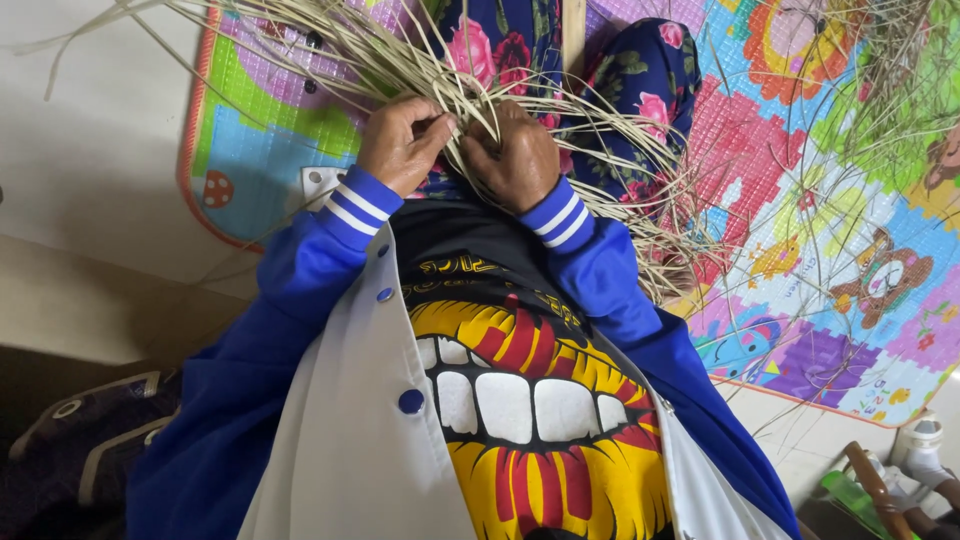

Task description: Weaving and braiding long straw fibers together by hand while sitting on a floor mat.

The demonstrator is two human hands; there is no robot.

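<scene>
Both arms, in blue sleeves with white-striped cuffs, are bent at the elbows and drawn in close before the chest, so that the wrists meet over the lap. The left hand (400, 143) sits knuckles up, its fingers curled tight and the thumb pressed against a bunch of pale straw strands (455, 85). The right hand (518, 155) lies just beside it, almost touching, likewise curled shut on the same strands, its fingertips buried among them. Neither hand shows an open palm; both grips are narrow and closed.

The straw strands fan outward from the hands, upward and to either side, across a floral blue garment (640, 70) covering the legs and onto a colourful foam play mat (850, 250) on the floor. Looser strands lie scattered over the mat at upper right.
</scene>
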